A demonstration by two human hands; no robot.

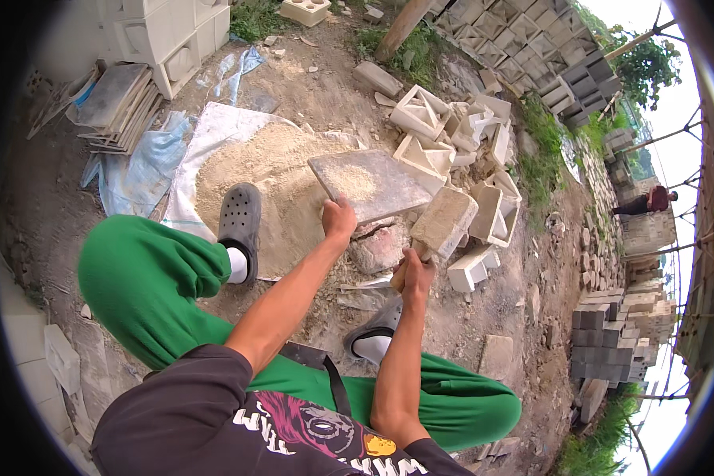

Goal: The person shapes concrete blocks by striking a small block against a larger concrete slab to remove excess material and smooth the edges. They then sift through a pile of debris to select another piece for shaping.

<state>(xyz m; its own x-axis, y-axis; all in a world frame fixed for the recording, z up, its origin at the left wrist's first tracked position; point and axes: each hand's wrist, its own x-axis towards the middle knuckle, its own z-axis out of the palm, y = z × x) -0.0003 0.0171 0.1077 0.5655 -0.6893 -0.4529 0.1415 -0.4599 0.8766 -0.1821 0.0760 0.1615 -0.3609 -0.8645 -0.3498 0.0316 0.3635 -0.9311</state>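
My left hand is closed on the near edge of a flat grey board. A small heap of pale sandy powder lies on the board's left part. The board's near side is above a broken reddish stone block. In my right hand is the short wooden handle of a dust-caked mallet-like tool with a thick rectangular head. That head is just right of the board; whether they touch I cannot tell. Left of the board, a large mound of the same powder spreads over a white sheet.
Broken and whole cream hollow blocks are piled beyond the board. Stacked thin boards and a blue sheet lie at the left. My grey clog rests by the powder. Grey blocks and another person are far right.
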